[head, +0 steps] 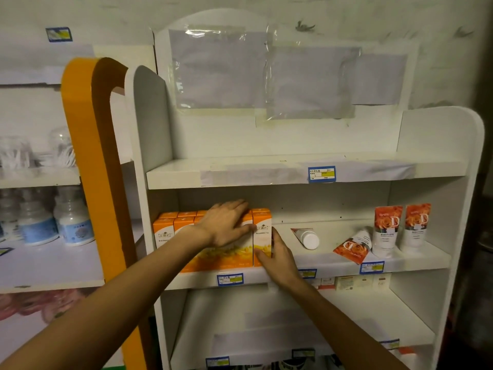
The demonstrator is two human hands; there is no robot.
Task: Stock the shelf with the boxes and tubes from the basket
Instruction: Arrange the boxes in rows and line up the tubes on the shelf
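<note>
Several orange-and-white boxes point(170, 231) stand in rows at the left of the white shelf unit's middle shelf point(333, 259). My left hand point(226, 222) lies over the tops of the front boxes, fingers straight, thumb against a box face. My right hand point(277, 257) holds the rightmost orange box point(262, 231) from its right side and lower front. Further right on the same shelf, two orange rose-print tubes point(386, 231) point(416, 225) stand upright on their caps. One more tube point(354, 245) lies tipped over and another point(306, 237) lies with its white cap toward me. No basket is in view.
The top shelf point(266, 169) holds only a price tag. Small boxes point(352, 283) sit under the middle shelf at the back of the lower one. An orange-edged shelf unit point(88, 156) at the left carries white bottles point(72, 217) and clear jars.
</note>
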